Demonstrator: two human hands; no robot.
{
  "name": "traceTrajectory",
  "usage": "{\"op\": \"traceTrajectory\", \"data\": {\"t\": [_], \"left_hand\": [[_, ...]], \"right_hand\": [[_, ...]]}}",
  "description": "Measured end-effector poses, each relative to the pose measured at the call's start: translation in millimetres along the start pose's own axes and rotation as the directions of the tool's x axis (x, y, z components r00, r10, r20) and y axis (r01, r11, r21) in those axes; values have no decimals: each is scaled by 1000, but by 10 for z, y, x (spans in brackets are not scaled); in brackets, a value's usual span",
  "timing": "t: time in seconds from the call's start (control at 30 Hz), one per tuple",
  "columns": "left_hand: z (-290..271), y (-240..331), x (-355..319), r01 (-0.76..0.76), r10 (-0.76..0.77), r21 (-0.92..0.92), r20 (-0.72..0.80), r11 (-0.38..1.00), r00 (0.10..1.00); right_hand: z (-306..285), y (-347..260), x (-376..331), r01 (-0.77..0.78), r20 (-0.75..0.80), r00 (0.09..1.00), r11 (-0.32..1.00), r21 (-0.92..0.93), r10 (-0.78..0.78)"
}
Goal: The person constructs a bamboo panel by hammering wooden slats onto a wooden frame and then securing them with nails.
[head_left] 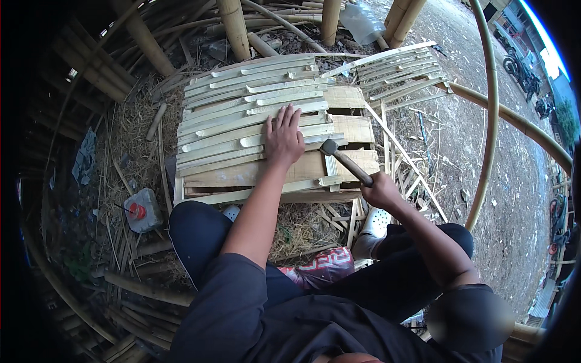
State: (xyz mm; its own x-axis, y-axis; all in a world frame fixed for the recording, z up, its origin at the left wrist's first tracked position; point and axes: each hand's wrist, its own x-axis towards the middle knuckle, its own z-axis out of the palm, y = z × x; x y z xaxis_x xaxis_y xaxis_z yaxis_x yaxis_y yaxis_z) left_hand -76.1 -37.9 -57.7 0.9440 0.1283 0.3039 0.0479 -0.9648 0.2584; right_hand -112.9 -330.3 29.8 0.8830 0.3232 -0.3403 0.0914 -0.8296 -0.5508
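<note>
My right hand grips a hammer by its wooden handle. The hammer head is over the right ends of the bamboo strips, near a short upright slat; whether it touches them I cannot tell. My left hand lies flat with fingers spread on the split bamboo strips, which run side by side across a low wooden table. Several strips have curled, rounded ends. One separate strip lies along the table's near edge. Bare boards show at the right side.
A bamboo slat panel lies beyond the table to the right. Bamboo posts stand at the back, and a curved pole rises at the right. A plastic jug with a red cap sits on the left. Straw and bamboo scraps litter the ground.
</note>
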Motion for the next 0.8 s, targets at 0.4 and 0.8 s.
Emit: {"op": "traceTrajectory", "data": {"t": [0.4,0.8], "left_hand": [[-12,-15,60,8,-8,19,-22,1000,1000],[-15,86,65,-30,32,20,-81,999,996]], "right_hand": [[17,1,90,-47,5,999,995,83,47],[143,216,119,-89,-113,989,993,73,97]]}}
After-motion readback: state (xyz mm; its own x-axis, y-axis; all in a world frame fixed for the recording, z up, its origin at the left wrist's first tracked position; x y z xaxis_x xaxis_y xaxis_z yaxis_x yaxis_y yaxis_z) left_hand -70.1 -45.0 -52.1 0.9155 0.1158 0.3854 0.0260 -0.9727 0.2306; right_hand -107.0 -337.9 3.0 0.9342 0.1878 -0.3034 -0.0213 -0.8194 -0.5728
